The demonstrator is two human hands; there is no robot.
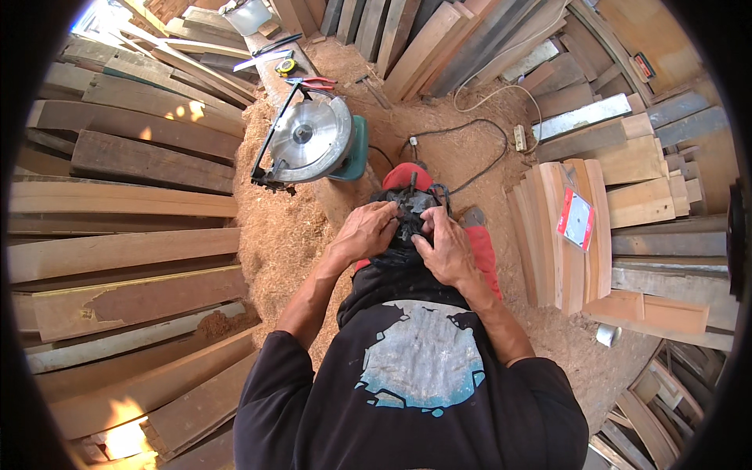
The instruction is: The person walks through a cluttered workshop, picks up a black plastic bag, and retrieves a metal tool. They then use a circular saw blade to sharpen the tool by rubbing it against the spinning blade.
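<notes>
My left hand (370, 229) has its fingers curled on a dark power tool (409, 227) with a red top part, held at my lap. My right hand (441, 244) grips the same tool from the right, thumb and fingers bent on its black metal parts. What lies between my fingertips is too small to make out. Ahead to the left, a green saw with a large silver circular blade (321, 137) rests on a board. Just beyond it are red-handled pliers (309, 83), a yellow tape measure (285, 67) and a metal square (262, 58).
Stacked planks (133, 204) line the left side; more boards lean at the back and right. A red-edged flat package (576, 219) lies on pale boards at right. Cables (493, 157) and a power strip (519, 138) lie on sawdust. A white cup (608, 335) sits lower right.
</notes>
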